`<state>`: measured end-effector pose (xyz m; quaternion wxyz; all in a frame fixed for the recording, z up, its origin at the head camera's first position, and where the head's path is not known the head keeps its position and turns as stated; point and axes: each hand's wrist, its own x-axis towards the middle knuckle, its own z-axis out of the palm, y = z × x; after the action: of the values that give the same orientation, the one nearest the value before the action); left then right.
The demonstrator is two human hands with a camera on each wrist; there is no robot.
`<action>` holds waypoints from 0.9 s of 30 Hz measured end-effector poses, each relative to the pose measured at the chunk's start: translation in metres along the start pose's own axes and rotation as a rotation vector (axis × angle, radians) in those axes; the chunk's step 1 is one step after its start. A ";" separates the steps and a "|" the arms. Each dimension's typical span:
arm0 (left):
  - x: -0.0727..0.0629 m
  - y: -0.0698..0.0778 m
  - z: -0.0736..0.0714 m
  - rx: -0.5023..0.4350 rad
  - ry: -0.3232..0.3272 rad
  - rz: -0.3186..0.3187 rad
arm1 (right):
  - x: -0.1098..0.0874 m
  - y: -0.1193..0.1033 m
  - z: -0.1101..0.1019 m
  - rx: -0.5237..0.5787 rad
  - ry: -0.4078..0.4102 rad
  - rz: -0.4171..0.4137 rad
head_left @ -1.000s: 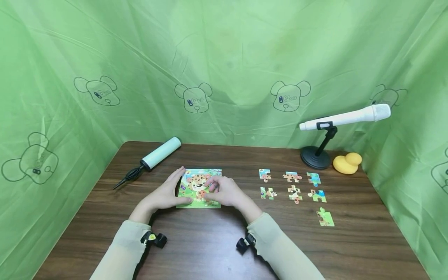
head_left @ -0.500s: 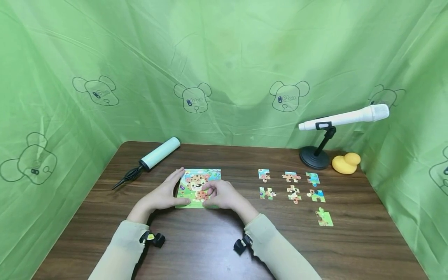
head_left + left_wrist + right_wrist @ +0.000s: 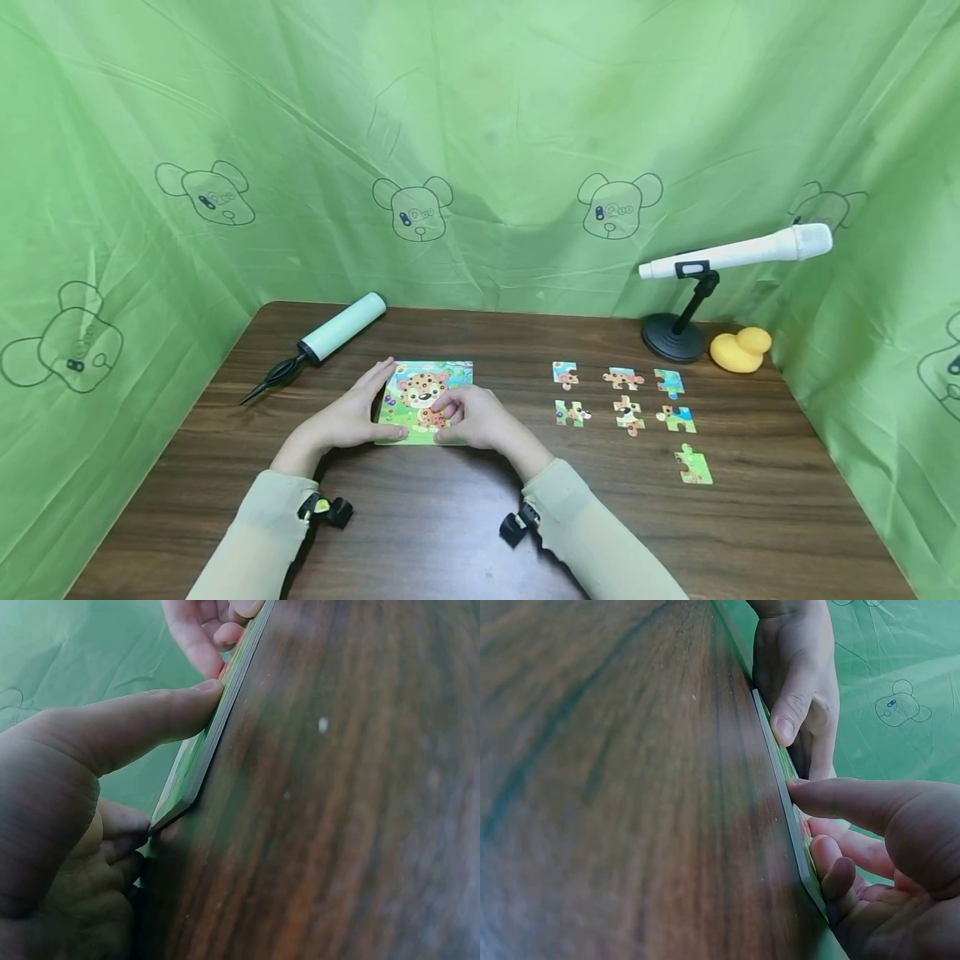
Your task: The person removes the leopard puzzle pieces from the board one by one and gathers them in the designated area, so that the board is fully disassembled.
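In the head view, a square puzzle board (image 3: 456,372) with a spotted cub picture lies flat left of centre. My left hand (image 3: 347,417) lies along its left side, fingers fairly straight at that edge and thumb on its near left corner. My right hand (image 3: 486,418) is over the lower right part, index finger and thumb touching the surface, a gap between them. In the left wrist view, the left thumb (image 3: 161,724) rests on the board's edge (image 3: 199,769). In the right wrist view, the right thumb (image 3: 840,799) presses on top while the lower fingers curl near the side.
Several loose jigsaw pieces (image 3: 628,413) lie in rows on the right of the wooden table (image 3: 420,533). Behind them are a white microphone (image 3: 738,254) on a stand (image 3: 673,337) and a yellow rubber duck (image 3: 741,349). A hand pump (image 3: 345,327) lies back left.
My right hand has moved slightly left and settled lower on the board, its index finger now touching the picture. The left hand and loose pieces have stayed put.
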<state>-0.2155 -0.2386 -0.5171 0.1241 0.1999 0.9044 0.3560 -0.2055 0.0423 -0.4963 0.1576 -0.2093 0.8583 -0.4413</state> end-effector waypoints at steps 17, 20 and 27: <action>0.002 0.000 0.000 -0.012 -0.008 -0.008 | -0.001 -0.002 0.000 0.006 0.008 -0.005; 0.001 0.000 0.001 -0.016 -0.011 -0.008 | -0.001 -0.001 0.001 0.012 0.006 -0.010; 0.001 0.000 0.001 -0.023 -0.014 -0.009 | -0.001 0.000 0.001 0.016 0.002 -0.046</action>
<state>-0.2165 -0.2379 -0.5180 0.1345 0.1968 0.9003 0.3642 -0.2045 0.0427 -0.4970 0.1484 -0.2272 0.8499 -0.4518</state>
